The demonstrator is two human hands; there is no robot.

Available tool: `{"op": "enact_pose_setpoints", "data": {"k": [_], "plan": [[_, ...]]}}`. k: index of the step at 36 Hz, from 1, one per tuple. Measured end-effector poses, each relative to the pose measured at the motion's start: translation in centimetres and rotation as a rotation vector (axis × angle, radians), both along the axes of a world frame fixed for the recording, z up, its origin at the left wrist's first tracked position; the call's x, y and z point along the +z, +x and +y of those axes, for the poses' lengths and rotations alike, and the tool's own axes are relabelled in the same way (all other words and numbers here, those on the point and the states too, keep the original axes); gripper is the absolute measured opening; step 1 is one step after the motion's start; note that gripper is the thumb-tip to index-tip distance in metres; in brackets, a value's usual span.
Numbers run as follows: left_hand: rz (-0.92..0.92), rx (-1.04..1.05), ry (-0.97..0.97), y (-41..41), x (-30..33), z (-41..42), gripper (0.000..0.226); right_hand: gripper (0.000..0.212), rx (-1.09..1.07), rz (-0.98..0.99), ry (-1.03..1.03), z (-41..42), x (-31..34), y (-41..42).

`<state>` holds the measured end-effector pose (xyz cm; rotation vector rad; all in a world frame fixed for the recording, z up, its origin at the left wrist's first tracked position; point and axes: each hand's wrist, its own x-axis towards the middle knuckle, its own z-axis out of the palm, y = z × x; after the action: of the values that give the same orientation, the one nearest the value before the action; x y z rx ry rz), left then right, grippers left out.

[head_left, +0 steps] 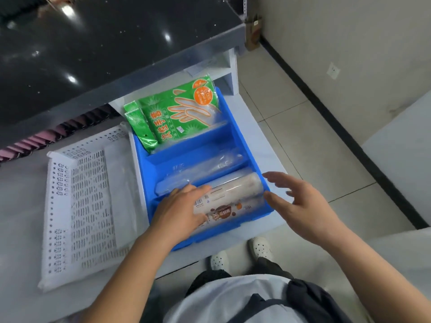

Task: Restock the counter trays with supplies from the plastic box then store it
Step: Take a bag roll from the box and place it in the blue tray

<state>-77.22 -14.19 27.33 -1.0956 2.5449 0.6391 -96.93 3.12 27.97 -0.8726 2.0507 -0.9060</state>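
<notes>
A blue divided tray (235,127) sits on the white counter shelf. Its far compartment holds green packs of disposable gloves (172,113). The middle compartment holds a clear plastic-wrapped bundle (200,169). In the near compartment lies a wrapped sleeve of paper cups (233,194) with a brown label. My left hand (179,210) rests flat on the left end of that sleeve. My right hand (300,206) hovers open just past the tray's right wall, fingers spread, touching nothing.
A white perforated basket (77,206) lies to the left of the blue tray. A black glossy countertop (105,50) overhangs the shelf at the back. Tiled floor (303,148) and a white wall with a socket are to the right. My shoes show below the shelf edge.
</notes>
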Motion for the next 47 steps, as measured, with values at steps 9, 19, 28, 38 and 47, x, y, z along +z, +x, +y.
{"op": "enact_pose_setpoints", "data": {"k": [9, 19, 28, 38, 47], "plan": [[0.078, 0.134, 0.035, 0.3, -0.2, 2.0, 0.076, 0.042, 0.345, 0.188, -0.144, -3.8, 2.6, -0.2], [0.406, 0.452, -0.088, 12.0, 0.7, 7.8, 0.080, 0.037, 0.615, 0.199, -0.204, -5.3, 4.6, 9.1], [0.343, 0.815, 0.018, 30.4, -2.2, 18.7, 0.089, 0.040, 0.929, 0.165, -0.058, -0.9, 1.5, 26.8], [0.520, 1.377, 0.304, 46.7, -5.6, 29.7, 0.073, 0.046, 1.257, 0.258, 0.085, 0.8, -2.2, 43.5], [0.570, 1.586, 0.432, 52.3, -7.6, 33.3, 0.077, 0.043, 1.445, 0.341, 0.202, -0.9, -1.8, 51.9]]}}
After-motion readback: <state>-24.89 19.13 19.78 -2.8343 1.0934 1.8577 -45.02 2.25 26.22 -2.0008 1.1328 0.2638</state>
